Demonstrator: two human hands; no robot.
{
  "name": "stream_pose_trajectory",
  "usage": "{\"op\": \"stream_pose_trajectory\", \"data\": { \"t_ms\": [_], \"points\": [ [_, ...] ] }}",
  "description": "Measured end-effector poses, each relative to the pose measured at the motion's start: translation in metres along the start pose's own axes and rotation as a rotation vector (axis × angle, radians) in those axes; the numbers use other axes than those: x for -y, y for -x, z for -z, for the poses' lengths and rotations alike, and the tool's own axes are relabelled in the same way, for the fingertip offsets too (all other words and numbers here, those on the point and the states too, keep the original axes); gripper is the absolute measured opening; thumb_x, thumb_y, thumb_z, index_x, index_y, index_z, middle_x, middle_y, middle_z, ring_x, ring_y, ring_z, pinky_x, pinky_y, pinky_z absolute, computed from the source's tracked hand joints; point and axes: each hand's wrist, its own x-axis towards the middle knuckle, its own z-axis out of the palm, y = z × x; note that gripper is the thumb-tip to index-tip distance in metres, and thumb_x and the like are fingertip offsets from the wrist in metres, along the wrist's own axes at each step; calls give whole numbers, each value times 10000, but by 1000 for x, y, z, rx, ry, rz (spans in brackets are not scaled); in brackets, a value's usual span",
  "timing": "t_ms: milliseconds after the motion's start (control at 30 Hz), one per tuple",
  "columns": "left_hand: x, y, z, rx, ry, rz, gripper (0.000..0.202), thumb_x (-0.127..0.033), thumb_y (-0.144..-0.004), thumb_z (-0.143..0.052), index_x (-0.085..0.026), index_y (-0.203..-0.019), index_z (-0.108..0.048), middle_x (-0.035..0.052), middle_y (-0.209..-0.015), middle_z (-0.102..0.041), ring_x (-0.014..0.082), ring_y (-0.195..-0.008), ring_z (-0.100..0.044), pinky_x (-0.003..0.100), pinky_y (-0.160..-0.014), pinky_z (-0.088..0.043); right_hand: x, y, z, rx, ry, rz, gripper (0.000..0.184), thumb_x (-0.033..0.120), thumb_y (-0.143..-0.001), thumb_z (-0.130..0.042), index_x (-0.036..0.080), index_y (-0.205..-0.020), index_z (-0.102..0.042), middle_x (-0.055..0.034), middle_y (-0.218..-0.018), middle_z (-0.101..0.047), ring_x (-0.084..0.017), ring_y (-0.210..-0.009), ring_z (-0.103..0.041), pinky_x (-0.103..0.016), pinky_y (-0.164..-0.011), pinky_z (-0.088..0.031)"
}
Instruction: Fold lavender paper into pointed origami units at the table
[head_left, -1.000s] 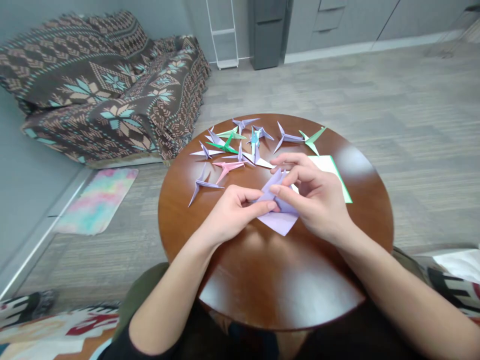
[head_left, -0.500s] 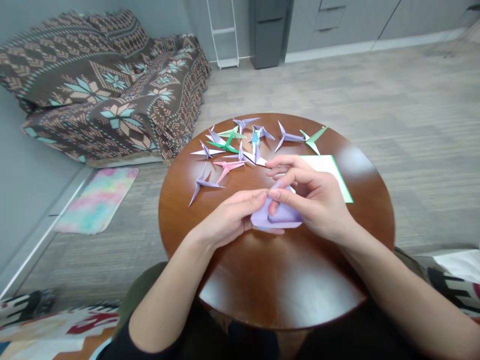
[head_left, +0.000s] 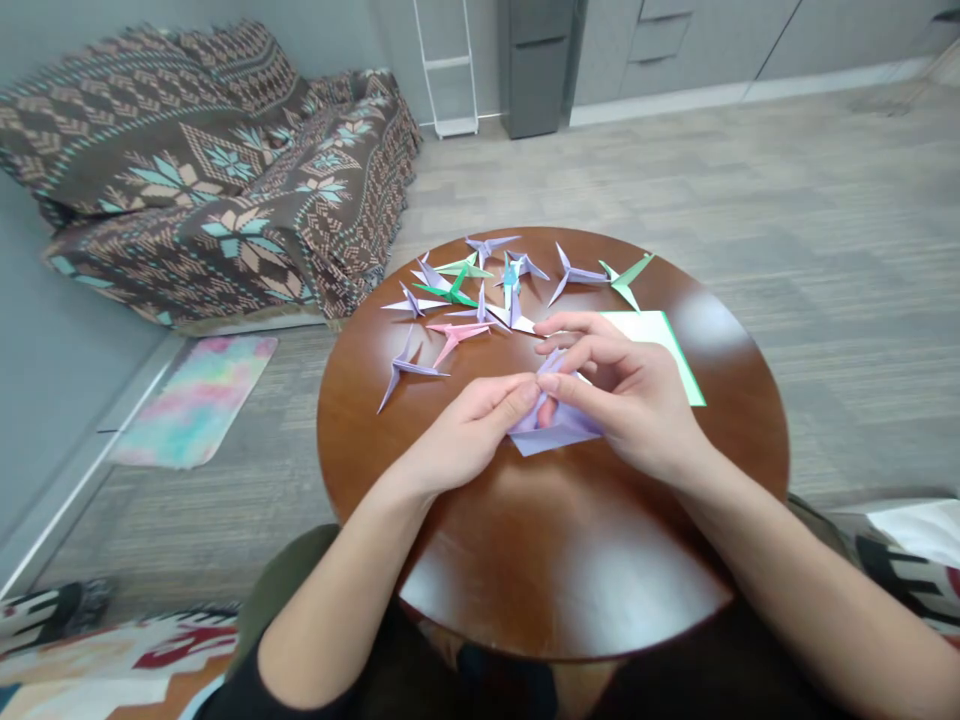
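Note:
A partly folded sheet of purple origami paper (head_left: pixel 559 435) is held between both hands above the middle of the round table. My left hand (head_left: pixel 476 425) pinches its left side, thumb against the forefinger. From the right, my right hand (head_left: pixel 637 395) grips the paper with thumb and fingertips, and one finger reaches into the fold. The two thumbs nearly meet at the paper's upper part. Beyond the hands lie several folded paper cranes, among them a pink crane (head_left: pixel 457 335), a dark green crane (head_left: pixel 450 288) and a purple crane (head_left: pixel 409 368).
A white sheet with a green edge (head_left: pixel 679 360) lies right of my right hand on the brown round table (head_left: pixel 570 560). At the table's far right is a light green crane (head_left: pixel 626 278). A sofa with a patterned cover (head_left: pixel 247 200) stands at the left.
My left fingers have drawn in from under the paper. The paper's lower flap has opened out and its near edge now points down to the left. My right hand has barely moved.

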Motion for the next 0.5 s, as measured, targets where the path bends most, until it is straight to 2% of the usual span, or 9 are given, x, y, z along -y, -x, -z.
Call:
{"op": "stream_pose_trajectory", "data": {
  "t_ms": [100,333,500],
  "points": [
    [-3,-1,0,-13,-141,-48,386,-423,-1059,-491,-159,-793,-582,-10,-753,-479,121,-699,-397,251,-658,-310,0,0,0,-27,-14,-11,201,289,-879,-806,214,-708,-733,-90,-1192,-710,-240,-1089,-692,-432,-1014,-539],
    [-5,-1,-6,-106,-242,-37,348,-390,-1026,-563,-145,-807,-677,-13,-734,-558,115,-684,-446,240,-658,-338,-3,2,-4,-118,-50,-8,167,170,-850,-798,222,-702,-739,-91,-1056,-726,-272,-1226,-663,-382,-885,-591],
    [-5,-2,-7,-127,-263,-16,378,-407,-1024,-561,-139,-793,-694,-16,-688,-545,107,-639,-424,242,-617,-315,-7,0,0,-249,17,-1,163,282,-880,-796,239,-731,-747,-88,-1013,-747,-284,-1185,-677,-438,-907,-600]
  ]
}}
